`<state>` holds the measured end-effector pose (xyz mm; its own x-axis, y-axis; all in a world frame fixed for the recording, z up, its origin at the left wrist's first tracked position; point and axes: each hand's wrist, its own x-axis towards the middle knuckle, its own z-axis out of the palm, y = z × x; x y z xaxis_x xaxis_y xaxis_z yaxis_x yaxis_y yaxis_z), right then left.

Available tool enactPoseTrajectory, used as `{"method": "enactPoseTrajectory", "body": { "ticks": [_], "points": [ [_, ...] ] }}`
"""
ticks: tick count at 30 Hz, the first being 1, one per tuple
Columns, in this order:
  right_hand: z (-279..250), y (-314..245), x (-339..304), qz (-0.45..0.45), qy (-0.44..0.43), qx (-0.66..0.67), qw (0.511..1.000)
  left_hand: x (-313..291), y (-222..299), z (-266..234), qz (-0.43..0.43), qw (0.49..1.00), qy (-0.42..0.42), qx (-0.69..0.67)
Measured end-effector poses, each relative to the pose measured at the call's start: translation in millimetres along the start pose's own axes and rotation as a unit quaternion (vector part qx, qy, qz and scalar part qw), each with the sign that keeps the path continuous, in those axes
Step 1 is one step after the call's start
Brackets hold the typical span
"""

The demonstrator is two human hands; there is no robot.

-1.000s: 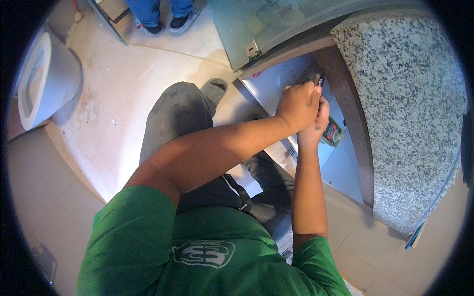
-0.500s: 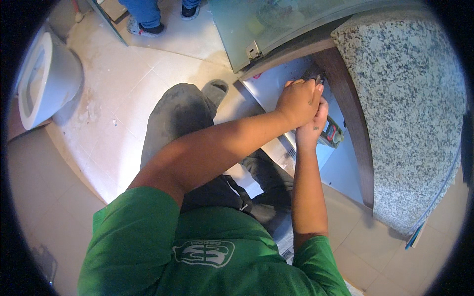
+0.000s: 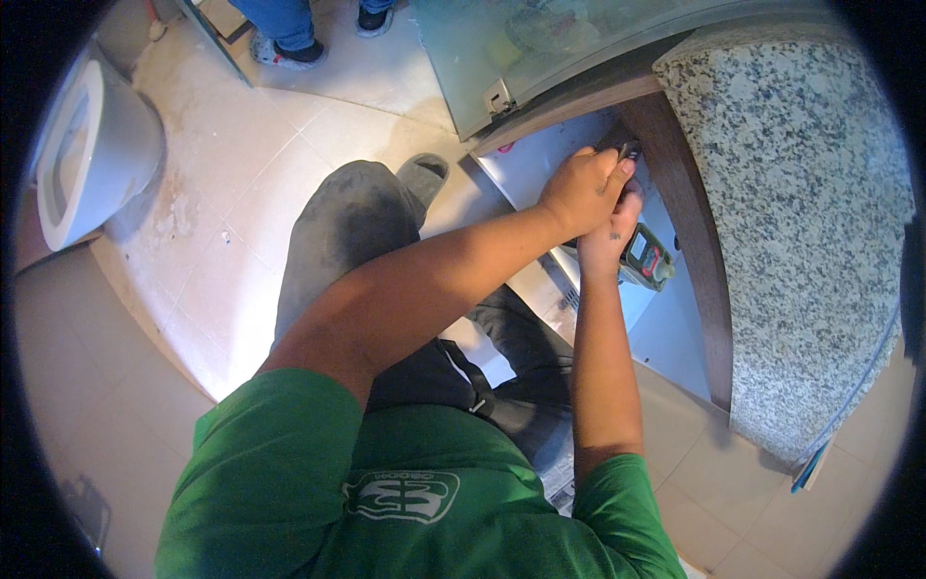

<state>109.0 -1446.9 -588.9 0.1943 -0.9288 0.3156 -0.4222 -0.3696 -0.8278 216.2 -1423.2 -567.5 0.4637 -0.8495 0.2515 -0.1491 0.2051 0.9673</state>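
Near the cabinet's right edge [image 3: 696, 212], your left hand [image 3: 582, 193] grasps a dark tool [image 3: 630, 151] in its fingers; your right hand [image 3: 610, 239], I can't tell.

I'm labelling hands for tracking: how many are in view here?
2: the left hand, and the right hand partly behind it, both at the open cabinet. The other person's blue-trousered legs show, but no hands.
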Motion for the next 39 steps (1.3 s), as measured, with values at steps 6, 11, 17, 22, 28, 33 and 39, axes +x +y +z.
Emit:
{"method": "enactPoseTrajectory", "body": {
  "ticks": [6, 11, 17, 22, 28, 33, 39],
  "points": [
    [3, -13, -1, -0.012, -0.011, 0.053, 0.998, 1, 0, 0, 0.001, 1.0, 0.001, 0.008],
    [-11, -14, -2, -0.097, -0.03, -0.048, 0.994, 5, 5, 3, 0.052, 0.998, 0.006, 0.023],
    [-30, -28, 5, -0.15, -0.062, -0.156, 0.974, 7, 23, 0, -0.008, 0.999, -0.028, 0.024],
    [-36, -34, 4, -0.074, -0.077, -0.096, 0.99, 11, 40, -5, -0.067, 0.995, -0.062, 0.027],
    [-39, -60, 7, -0.012, -0.107, -0.145, 0.983, 14, 39, -9, -0.041, 0.994, -0.08, 0.061],
    [-39, -65, 8, -0.029, -0.082, -0.151, 0.985, 6, 48, -8, -0.095, 0.993, -0.062, 0.013],
    [-43, -63, 14, -0.024, -0.1, -0.17, 0.98, 11, 32, 2, -0.004, 0.997, -0.044, 0.067]
  ]
}}
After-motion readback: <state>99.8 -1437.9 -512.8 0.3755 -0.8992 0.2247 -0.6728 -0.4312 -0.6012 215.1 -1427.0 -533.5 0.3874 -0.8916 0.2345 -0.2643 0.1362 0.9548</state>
